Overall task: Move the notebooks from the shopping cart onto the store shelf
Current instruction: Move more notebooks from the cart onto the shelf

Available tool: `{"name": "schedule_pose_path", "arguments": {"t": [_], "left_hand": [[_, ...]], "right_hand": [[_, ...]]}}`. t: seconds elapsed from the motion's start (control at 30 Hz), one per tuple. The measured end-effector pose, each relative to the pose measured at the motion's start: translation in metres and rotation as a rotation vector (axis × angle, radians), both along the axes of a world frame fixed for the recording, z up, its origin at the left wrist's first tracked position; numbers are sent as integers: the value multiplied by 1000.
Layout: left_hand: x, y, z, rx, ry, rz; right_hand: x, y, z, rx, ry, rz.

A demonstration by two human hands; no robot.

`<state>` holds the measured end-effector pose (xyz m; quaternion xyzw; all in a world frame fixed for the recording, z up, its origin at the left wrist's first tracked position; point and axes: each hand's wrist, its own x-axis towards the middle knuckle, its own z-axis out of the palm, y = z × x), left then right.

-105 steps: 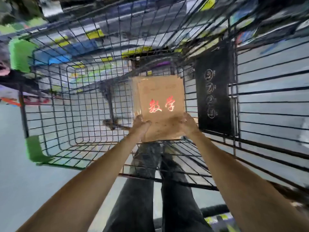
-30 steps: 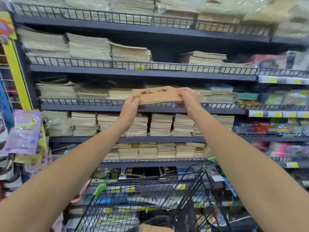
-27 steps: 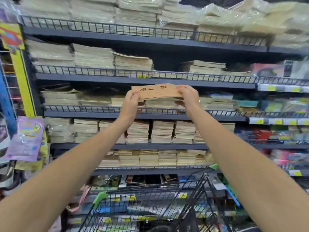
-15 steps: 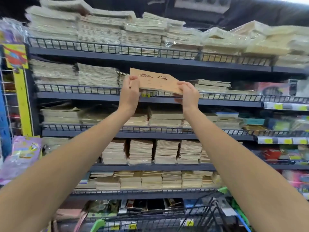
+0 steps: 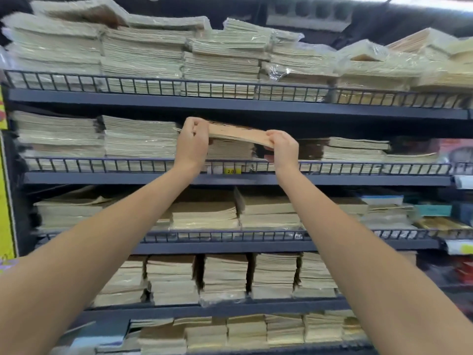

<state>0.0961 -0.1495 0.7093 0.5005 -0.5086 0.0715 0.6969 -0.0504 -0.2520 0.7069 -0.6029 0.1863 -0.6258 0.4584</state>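
Brown kraft-paper notebooks point(image 5: 238, 134), a thin bundle seen nearly edge-on, sit just above the centre of the frame. Both hands hold them at the level of the second tier from the top of the store shelf point(image 5: 102, 178). The left hand point(image 5: 192, 144) grips the bundle's left end with its fingers curled over the top edge. The right hand point(image 5: 282, 149) pinches the right end, which sits a little lower, so the bundle slopes down to the right. It hangs just above a pale stack point(image 5: 230, 151) on that tier; whether it touches the stack I cannot tell. Below the hands a wire rail point(image 5: 102, 165) runs along the tier's front edge, with a small yellow price tag point(image 5: 231, 171) between the two wrists. Similar cream stacks fill every tier, and those on the top tier, at the upper right of the frame, are wrapped in clear plastic point(image 5: 371, 62). At the far left edge a yellow strip point(image 5: 5, 201) runs downward.
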Motion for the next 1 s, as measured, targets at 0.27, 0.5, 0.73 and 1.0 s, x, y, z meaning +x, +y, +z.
{"name": "schedule_pose_path", "arguments": {"t": [0.27, 0.5, 0.73, 1.0], "left_hand": [[45, -39, 18, 70, -106, 410], [74, -56, 8, 91, -147, 594], [53, -44, -23, 66, -51, 500], [1, -27, -57, 306, 163, 200]], "right_hand": [[46, -45, 16, -77, 31, -49], [66, -70, 14, -13, 309, -159], [48, -57, -5, -36, 236, -164], [-3, -20, -45, -15, 343, -39]]}}
